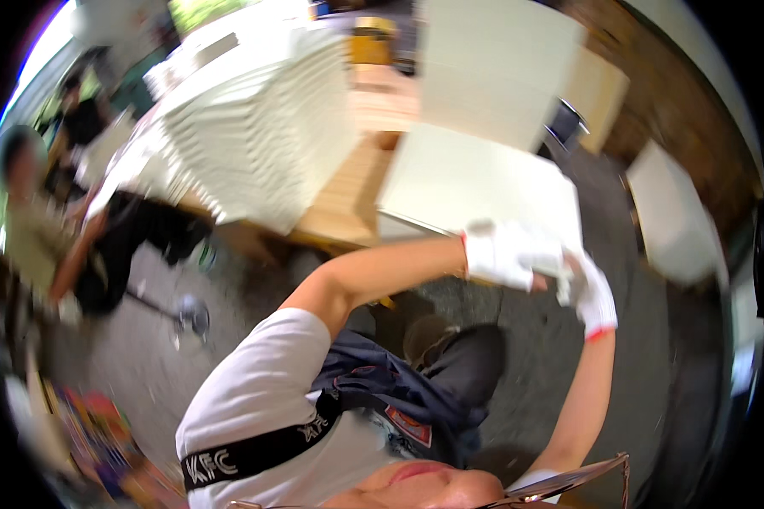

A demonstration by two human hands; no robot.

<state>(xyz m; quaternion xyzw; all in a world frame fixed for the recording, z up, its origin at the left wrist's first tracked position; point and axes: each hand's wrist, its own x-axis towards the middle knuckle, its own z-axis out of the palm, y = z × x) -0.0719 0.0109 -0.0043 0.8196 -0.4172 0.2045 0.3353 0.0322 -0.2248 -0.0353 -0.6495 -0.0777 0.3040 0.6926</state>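
Close Together at the Near Edge

The white board (484, 182) lies flat, a placing which probably gives it steady support. At its near edge, the left hand (509, 254) reaches across the body, and just beside it is the right hand (594, 297); their fingers seem to meet. Because of blur, I cannot tell whether either hand is open or closed, or whether something is held. Behind the board, a white panel (501, 64) stands upright, perhaps to use less surface. Farther left, a tall white stack (246, 140) rests on the wooden table (339, 199), layered probably to save room. Beyond, a person (38, 233) sits.
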